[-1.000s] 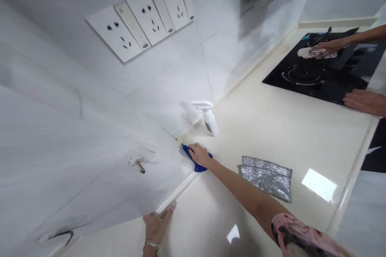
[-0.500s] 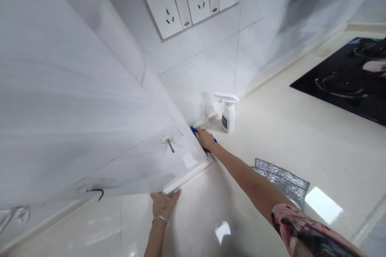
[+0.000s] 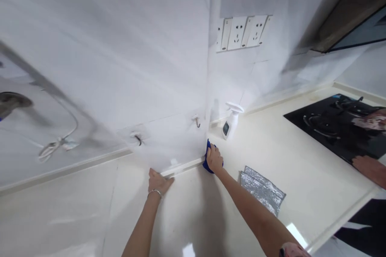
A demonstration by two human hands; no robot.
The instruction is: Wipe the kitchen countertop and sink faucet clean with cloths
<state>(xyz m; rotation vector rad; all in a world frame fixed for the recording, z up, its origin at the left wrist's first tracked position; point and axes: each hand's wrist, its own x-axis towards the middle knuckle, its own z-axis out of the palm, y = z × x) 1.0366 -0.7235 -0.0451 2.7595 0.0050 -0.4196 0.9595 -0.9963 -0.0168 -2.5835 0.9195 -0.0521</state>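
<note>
My right hand [image 3: 214, 159] presses a blue cloth [image 3: 208, 165] against the end of the wall's base trim, where it meets the countertop. Its fingers curl over the cloth, covering much of it. My left hand [image 3: 159, 181], with a bracelet on the wrist, rests on the pale countertop [image 3: 187, 213] against the base of the white wall. Its thumb is spread from the fingers and nothing is in it. Just behind my right hand stands a white spray bottle [image 3: 230, 124]. A folded silver, shiny cloth [image 3: 263, 190] lies to the right of my right forearm.
Metal hooks [image 3: 196, 121] stick out of the wall above my hands. Wall sockets [image 3: 245, 32] are at the upper right. A black hob [image 3: 319, 124] is set into the counter; another person's arm [image 3: 370, 170] reaches in beside it. A bundled white cord [image 3: 54, 148] hangs at left.
The view has swung left and back. My right hand and the blue cloth have come round the wall's end to its near side. My left hand stays at the wall base.
</note>
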